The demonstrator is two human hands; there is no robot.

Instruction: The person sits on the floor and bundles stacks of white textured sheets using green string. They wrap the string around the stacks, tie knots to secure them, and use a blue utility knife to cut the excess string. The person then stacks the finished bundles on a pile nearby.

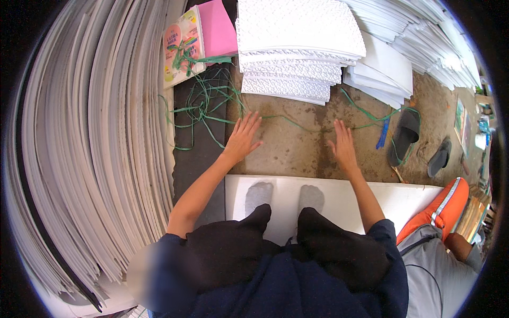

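My left hand (pixel 244 138) reaches forward over the concrete floor, fingers stretched out and nothing in it. To its left lies a tangle of green plastic twine (pixel 204 103) on a dark mat. My right hand (pixel 344 145) is held out likewise, fingers straight and the thumb apart, holding nothing. One strand of the twine runs across the floor between the two hands and on toward the right. Beyond both hands stands a stack of white textured sheets (pixel 299 32), layered in several offset bundles.
Tall stacks of pale sheets (pixel 95 132) line the left side. A pink sheet (pixel 217 29) and a printed packet (pixel 183 47) lie at the back left. To the right are dark slippers (pixel 405 137), a blue strip (pixel 382 133) and an orange bag (pixel 437 209) beside another person. My feet rest on a white board (pixel 344 199).
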